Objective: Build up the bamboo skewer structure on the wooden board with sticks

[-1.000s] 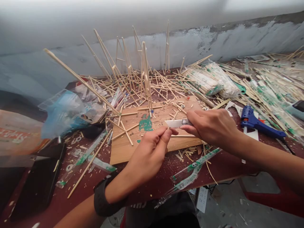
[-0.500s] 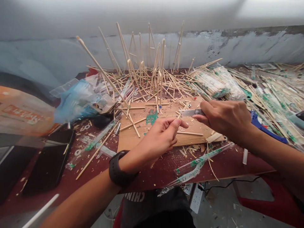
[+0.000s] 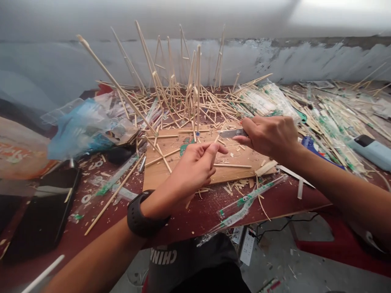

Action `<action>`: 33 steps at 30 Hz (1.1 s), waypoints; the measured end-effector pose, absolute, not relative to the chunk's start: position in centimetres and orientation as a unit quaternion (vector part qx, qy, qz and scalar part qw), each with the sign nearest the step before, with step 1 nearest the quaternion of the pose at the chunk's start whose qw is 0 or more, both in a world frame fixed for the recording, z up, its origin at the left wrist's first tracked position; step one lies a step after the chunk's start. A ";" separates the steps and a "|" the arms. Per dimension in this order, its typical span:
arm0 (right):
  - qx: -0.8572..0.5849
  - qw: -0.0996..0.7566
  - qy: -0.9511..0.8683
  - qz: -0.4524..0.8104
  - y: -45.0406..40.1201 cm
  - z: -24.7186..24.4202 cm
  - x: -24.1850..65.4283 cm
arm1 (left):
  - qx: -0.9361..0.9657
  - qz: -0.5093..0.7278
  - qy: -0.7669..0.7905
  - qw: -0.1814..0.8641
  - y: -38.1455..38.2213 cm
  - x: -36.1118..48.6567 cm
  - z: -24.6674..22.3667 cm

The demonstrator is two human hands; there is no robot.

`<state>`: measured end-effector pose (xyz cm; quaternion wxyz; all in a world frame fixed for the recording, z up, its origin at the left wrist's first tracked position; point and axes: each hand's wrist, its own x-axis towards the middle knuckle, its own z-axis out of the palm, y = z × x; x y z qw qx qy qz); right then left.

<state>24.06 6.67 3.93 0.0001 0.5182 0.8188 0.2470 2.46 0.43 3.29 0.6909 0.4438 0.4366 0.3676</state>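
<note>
Over the wooden board (image 3: 232,175), my left hand (image 3: 198,167) pinches a short thin wooden stick (image 3: 217,138), whose tip shows above the thumb. My right hand (image 3: 270,136) is wrapped round a knife, and its blade (image 3: 232,133) points left, with its end close beside the stick tip. Whether blade and stick touch is too small to tell. Other sticks (image 3: 233,165) lie on the board, some crossed at its left side. A black band is on my left wrist.
Tall upright stick frames (image 3: 198,89) and piled sticks stand behind the board. Plastic bags (image 3: 82,130) and a dark phone (image 3: 39,215) are at the left. Wrapped sticks, a blue-handled tool (image 3: 320,151) and a light blue device (image 3: 372,151) lie at the right.
The whole view has shifted, so both hands and the table things appear further left. Both hands keep their grips, the blade still beside the stick.
</note>
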 end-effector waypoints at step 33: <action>0.514 -0.017 0.833 0.204 3.8 3.5 21.4 | 0.537 0.342 0.431 0.639 0.2 2.0 1.3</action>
